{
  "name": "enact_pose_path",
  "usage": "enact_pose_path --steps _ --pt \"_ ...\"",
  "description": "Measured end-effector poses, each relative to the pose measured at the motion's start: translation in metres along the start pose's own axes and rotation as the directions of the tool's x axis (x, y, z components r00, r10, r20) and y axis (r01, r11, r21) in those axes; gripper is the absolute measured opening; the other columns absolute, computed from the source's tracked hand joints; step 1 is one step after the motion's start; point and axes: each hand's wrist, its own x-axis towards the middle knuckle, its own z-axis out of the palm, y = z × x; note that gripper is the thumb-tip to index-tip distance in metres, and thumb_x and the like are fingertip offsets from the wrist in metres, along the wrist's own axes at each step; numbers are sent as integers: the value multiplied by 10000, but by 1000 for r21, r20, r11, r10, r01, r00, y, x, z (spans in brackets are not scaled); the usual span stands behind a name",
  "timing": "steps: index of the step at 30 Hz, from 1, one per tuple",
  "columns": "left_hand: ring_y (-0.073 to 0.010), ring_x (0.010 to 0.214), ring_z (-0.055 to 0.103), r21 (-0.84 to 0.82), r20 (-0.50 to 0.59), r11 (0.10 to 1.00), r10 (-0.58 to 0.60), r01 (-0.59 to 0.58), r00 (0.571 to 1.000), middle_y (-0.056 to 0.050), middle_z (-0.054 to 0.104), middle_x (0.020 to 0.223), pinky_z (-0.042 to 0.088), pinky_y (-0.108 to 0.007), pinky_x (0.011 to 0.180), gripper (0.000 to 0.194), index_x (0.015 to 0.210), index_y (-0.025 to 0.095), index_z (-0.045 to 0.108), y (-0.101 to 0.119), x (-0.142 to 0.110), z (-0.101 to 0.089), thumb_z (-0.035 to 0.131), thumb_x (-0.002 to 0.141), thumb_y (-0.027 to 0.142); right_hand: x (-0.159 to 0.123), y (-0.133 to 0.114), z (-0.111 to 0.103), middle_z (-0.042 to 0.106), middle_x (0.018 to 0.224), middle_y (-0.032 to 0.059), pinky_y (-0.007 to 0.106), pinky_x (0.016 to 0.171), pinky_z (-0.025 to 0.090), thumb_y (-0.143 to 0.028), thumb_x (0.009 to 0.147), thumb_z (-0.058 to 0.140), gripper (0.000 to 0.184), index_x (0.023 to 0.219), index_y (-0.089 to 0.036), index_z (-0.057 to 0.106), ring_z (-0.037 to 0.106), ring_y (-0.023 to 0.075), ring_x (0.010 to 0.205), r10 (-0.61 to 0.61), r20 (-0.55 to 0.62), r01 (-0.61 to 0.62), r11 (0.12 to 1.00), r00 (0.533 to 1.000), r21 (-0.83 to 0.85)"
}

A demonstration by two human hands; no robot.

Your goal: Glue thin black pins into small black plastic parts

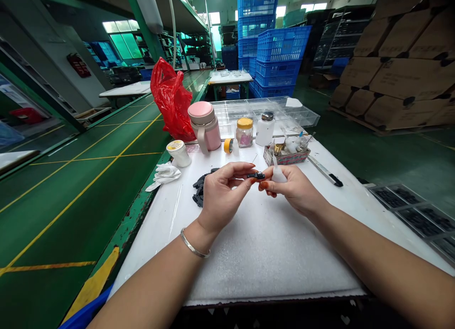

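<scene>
behind left hand [222,194], black parts pile [199,189] sits half hidden.

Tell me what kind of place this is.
Most likely a factory or warehouse assembly bench. Stacked blue crates and piled cardboard boxes stand behind the white worktable, the green floor has yellow lane lines, and both hands pinch a small black part.

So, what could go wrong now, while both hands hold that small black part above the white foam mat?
The small black part is pinched only at fingertips between the left hand and right hand; it could slip and drop among the pile of black parts. The right hand also holds a small white bottle close to the part, so liquid might possibly reach the fingers.
</scene>
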Motion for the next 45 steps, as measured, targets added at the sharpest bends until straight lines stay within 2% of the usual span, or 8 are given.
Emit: enact_pose_path --steps 21,29,35,40,45 --pt "-174 877 724 -2 12 1000 5 -5 1000 -39 746 943 614 -250 755 217 994 191 724 0 0 0 767 781 180 0 1 1 654 720 17 256 552 407 -332 729 801 207 805 -161 712 535 114 606 -5 4 5 1000 1000 7" --pt "-209 884 727 -66 49 995 -76 79 996 -73 748 945 622 -301 779 233 996 160 708 1 0 1 768 776 213 -1 2 0 646 717 21 261 557 404 -350 754 797 212 746 -167 689 529 125 619 -42 29 42 999 999 17" --pt "-200 892 726 -127 57 986 -97 104 994 -72 749 941 620 -287 792 242 995 150 707 1 1 1 776 767 196 -1 4 -1 650 720 18 257 562 408 -343 773 790 213 738 -169 674 531 117 613 -53 53 51 998 997 40" --pt "-193 888 725 -124 44 988 -85 90 995 -71 748 967 616 -277 788 242 995 154 710 1 1 1 780 767 197 -2 -1 3 618 666 -4 257 539 403 -371 731 822 247 814 -177 694 530 122 589 -114 -40 111 992 993 -68" --pt "-201 908 720 -130 39 985 -108 112 993 -79 743 990 611 -284 797 258 990 153 714 1 1 2 795 750 202 -6 -3 5 616 644 3 276 565 404 -377 751 802 233 740 -172 691 530 134 601 -245 -116 211 945 962 -250"
